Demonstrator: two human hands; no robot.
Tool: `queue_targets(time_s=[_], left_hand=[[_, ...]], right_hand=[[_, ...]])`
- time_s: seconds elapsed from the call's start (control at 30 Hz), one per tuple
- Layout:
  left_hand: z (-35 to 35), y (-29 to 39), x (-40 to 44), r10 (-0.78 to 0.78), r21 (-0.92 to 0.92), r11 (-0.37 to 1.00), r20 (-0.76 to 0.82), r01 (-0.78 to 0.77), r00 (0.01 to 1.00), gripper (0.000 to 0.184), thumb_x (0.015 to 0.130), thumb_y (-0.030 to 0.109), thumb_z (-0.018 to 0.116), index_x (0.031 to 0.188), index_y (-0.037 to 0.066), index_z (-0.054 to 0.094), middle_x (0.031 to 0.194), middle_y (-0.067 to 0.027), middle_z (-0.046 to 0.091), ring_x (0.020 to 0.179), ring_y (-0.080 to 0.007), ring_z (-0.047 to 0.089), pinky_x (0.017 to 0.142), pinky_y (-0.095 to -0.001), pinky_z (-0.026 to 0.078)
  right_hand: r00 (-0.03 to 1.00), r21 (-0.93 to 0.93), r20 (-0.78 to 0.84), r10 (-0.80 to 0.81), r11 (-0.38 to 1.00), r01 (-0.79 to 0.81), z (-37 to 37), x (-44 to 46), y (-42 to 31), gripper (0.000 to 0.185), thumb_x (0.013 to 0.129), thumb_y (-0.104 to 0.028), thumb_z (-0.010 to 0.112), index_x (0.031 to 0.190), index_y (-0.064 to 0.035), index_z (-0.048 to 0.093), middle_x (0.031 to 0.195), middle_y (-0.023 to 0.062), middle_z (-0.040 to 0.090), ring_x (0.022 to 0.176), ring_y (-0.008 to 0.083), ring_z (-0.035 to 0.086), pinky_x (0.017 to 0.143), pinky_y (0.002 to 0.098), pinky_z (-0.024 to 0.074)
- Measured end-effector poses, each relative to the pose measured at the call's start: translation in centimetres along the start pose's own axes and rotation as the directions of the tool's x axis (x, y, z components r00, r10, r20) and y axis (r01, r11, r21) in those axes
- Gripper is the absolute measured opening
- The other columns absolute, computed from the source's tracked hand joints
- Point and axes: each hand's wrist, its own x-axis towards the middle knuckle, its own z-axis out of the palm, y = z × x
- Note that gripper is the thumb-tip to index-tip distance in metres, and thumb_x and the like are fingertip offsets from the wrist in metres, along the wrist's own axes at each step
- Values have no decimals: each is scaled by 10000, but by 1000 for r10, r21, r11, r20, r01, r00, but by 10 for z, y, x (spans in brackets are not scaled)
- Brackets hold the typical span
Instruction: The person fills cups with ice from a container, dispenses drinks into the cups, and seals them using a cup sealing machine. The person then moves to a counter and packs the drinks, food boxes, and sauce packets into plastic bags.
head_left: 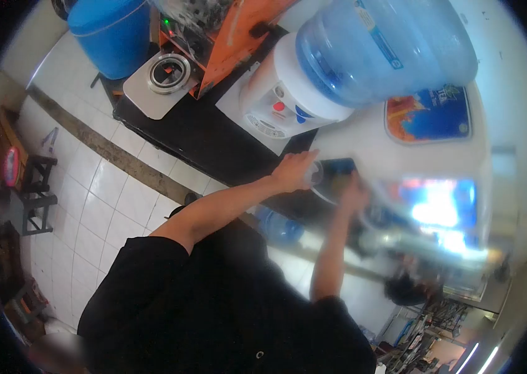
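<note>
My left hand [293, 172] is closed around what looks like a clear plastic cup [316, 173], in front of a white machine [363, 146] with colourful labels. My right hand [354, 194] is at the right edge of a dark panel or opening [337, 169] low on that machine. Its fingers are smeared by motion, so what they touch is unclear. Just beyond my left hand, a white water dispenser [270, 103] with red and blue taps carries a large blue water bottle [382, 53].
The dispenser stands on a black counter [173, 134]. At its left end are a metal-ringed plate [151, 87], an orange machine [229, 47] and a blue bucket [111, 37]. Another water bottle [279, 225] is on the tiled floor [104, 199]. A person's head [405, 290] shows at lower right.
</note>
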Motion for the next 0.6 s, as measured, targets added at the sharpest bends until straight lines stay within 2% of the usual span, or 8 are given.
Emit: queue_targets(time_s=[0.07,0.13,0.17,0.3,0.37,0.43,0.5,0.6], left_hand=[[6,2,7,15,5,1000,16,-15,1000,1062,690,262,859,1531,80,238,1394,-206,491,1246,-396,507,1063,-502,376],[8,4,14,32,10,999,33,-32,999,1076,692,273,860,1537,86,222,1409,-210,487,1267,-393,499,1075,-510,365],[10,4,17,12,5,1000,61,-12,998,1095,691,281,864,1545,95,204,1414,-212,485,1291,-387,488,1094,-523,347],[7,7,14,1,-20,1000,101,1,995,1126,680,265,866,1558,94,182,1481,-208,437,1354,-375,453,1131,-593,288],[2,8,10,-9,0,1000,138,9,990,1133,685,270,866,1561,101,167,1483,-201,441,1359,-375,451,1139,-601,277],[-1,7,4,-19,19,1000,181,16,983,1140,690,274,865,1564,108,153,1485,-194,446,1364,-375,450,1147,-610,266],[-2,5,-1,-17,36,999,205,10,979,1167,687,271,877,1571,151,126,1401,-210,500,1317,-364,490,1148,-585,282],[1,3,-9,-2,63,998,174,-9,985,1169,679,271,877,1569,154,128,1381,-196,521,1296,-364,512,1146,-611,271]], right_hand=[[989,186,55,140,971,-148,-22,3,-29,548,824,-453,769,1034,50,713,996,223,718,923,364,669,849,454,513],[882,417,283,376,780,-466,-28,5,-35,471,821,-215,801,1180,56,659,1107,183,701,1013,292,645,928,434,470],[880,419,275,387,776,-472,-36,0,-41,471,821,-215,801,1180,56,659,1107,183,701,1013,292,645,928,434,470],[960,481,185,211,832,-275,-60,-29,-56,496,783,-188,823,1179,65,662,1143,199,700,1041,289,651,951,406,479],[967,370,251,54,917,-147,-64,-45,-57,515,818,-316,794,1224,-26,668,1213,161,686,1120,293,641,978,422,476],[972,369,232,-28,927,-62,-84,-53,-72,525,781,-217,807,1242,-19,654,1194,204,676,1105,363,622,1003,457,447],[921,102,287,-264,964,244,-87,-58,-69,547,788,-238,789,1286,-76,629,1205,159,658,1133,362,584,1013,500,419],[881,92,320,-349,937,337,-90,-62,-68,522,789,-225,773,1281,-125,628,1217,125,617,1166,333,539,1035,550,375]])
